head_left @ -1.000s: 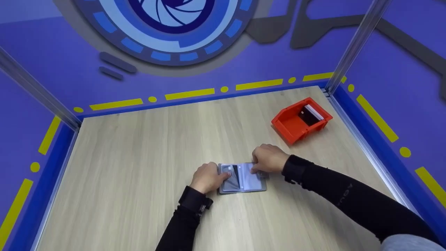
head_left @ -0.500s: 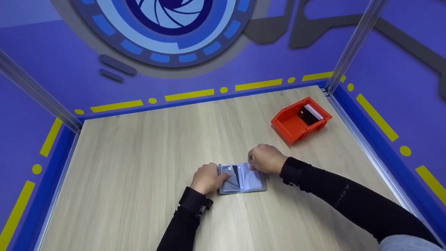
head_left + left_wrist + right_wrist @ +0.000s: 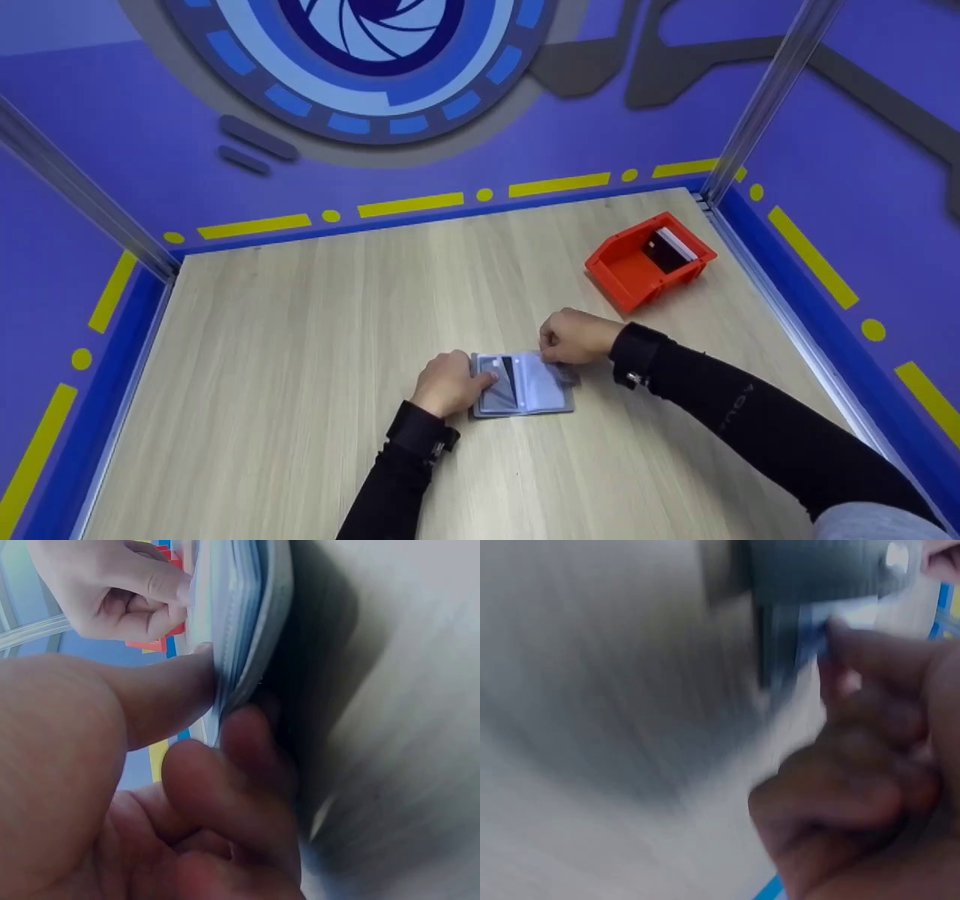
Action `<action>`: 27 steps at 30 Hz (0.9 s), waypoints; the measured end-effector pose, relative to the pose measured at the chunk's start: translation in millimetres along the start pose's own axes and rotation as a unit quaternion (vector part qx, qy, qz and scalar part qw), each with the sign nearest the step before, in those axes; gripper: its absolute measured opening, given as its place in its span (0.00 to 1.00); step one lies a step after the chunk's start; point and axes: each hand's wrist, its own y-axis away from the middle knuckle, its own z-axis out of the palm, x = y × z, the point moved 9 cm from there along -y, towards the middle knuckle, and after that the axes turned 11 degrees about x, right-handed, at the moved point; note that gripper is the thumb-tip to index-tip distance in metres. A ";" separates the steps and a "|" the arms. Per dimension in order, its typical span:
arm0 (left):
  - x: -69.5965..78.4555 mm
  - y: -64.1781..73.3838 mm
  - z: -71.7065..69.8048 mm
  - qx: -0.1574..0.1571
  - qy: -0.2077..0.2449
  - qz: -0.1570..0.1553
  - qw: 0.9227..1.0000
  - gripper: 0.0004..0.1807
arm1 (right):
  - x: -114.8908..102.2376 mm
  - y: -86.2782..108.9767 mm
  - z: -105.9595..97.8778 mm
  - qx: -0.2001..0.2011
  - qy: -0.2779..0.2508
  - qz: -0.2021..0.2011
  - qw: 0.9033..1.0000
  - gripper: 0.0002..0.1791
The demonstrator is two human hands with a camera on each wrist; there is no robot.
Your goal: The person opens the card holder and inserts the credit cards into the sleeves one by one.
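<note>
A small grey card holder (image 3: 541, 397) with clear plastic sleeves lies spread on the table in the head view. My left hand (image 3: 448, 384) grips its left side, thumb over the sleeves. The left wrist view shows the edge of the stacked sleeves (image 3: 238, 607) and my left fingers curled beneath the grey cover. At the top right corner my right hand (image 3: 576, 336) pinches a clear sleeve, thumb against index finger, the other fingers curled. Blurred in the right wrist view, a dark strap (image 3: 817, 570) with a shiny round spot crosses near the right fingertips.
A red open-front bin (image 3: 622, 274) stands at the back right of the wooden table (image 3: 300, 337), holding a black-and-white block (image 3: 671, 247) against its rear wall. Purple panels (image 3: 420, 169) with yellow marks rise behind and along both sides.
My right hand shifts slightly left, then back right along the card holder's top edge. A strap-like piece shows more plainly at its right side. The left hand keeps its place.
</note>
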 end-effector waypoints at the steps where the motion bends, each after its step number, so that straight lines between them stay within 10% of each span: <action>1: 0.1 0.1 0.1 0.000 0.001 -0.001 1.000 0.27 | -0.3 0.1 0.1 -0.013 0.001 -0.009 1.000 0.11; 6: 1.0 1.4 1.1 -0.004 -0.003 -0.001 1.000 0.27 | -10.7 0.7 -6.1 -0.033 -0.019 -0.030 0.999 0.16; 16: 3.6 -1.5 -2.1 0.001 -0.007 0.021 1.000 0.26 | -49.0 -24.3 7.4 0.020 -0.149 0.056 0.987 0.25; 27: 1.3 -5.2 1.2 0.002 -0.013 0.060 0.998 0.21 | -57.4 -40.2 27.6 0.052 -0.111 0.091 0.988 0.15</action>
